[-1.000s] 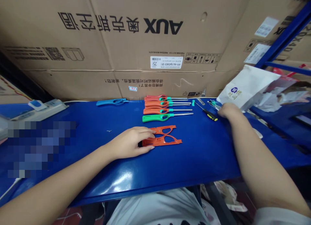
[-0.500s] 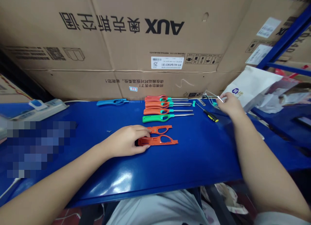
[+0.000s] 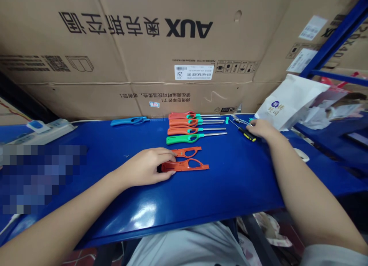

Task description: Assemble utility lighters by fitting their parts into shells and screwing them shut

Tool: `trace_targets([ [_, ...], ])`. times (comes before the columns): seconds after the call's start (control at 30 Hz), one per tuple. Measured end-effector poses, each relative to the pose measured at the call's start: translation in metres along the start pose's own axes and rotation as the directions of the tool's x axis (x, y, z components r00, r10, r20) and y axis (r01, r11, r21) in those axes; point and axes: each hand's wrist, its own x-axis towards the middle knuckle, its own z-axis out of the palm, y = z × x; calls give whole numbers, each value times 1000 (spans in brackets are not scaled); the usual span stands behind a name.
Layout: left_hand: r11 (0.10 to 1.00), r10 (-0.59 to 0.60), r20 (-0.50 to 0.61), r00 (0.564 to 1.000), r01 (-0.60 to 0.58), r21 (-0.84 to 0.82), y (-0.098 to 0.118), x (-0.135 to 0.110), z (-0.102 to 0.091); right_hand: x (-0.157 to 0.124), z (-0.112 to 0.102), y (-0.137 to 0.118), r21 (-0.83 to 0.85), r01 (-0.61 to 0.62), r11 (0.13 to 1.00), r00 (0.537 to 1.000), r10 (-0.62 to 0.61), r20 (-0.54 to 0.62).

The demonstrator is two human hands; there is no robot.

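Note:
My left hand [image 3: 152, 164] is closed around the rear end of an orange lighter casing half [image 3: 198, 165] that lies open side up on the blue table. A second orange casing half [image 3: 189, 152] lies just behind it, near my fingers. At the back right, my right hand [image 3: 260, 128] has its fingers pinched together beside small wire-like parts [image 3: 241, 120]; what lies between the fingertips is hidden. A black and yellow screwdriver [image 3: 247, 135] is just left of that hand. Behind the casing halves are a green lighter [image 3: 184, 139] and several orange lighters [image 3: 179, 131] in a stack of rows.
A blue lighter [image 3: 129, 121] lies at the back left, with a tiny screw [image 3: 126, 156] nearer. A large cardboard sheet [image 3: 129, 70] stands behind the table. On the right are a white paper bag [image 3: 287, 101] and a white object [image 3: 301, 155]; a power strip [image 3: 48, 132] is on the left.
My right hand has come down and slightly left, to the small parts; the pale stick-like piece and wires at its fingertips no longer show. My left hand keeps its hold.

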Motion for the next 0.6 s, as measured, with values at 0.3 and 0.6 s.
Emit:
trace_targets([
  [0.3,1000,2,9,1000,-2,-3,-1,0,0,-8,-16,-5,-53,-77,996,995,80,52],
  [0.6,1000,-18,28,999,19,-12,2,2,-3,-3,-11,-3,94,-6,996,1000,9,-24],
])
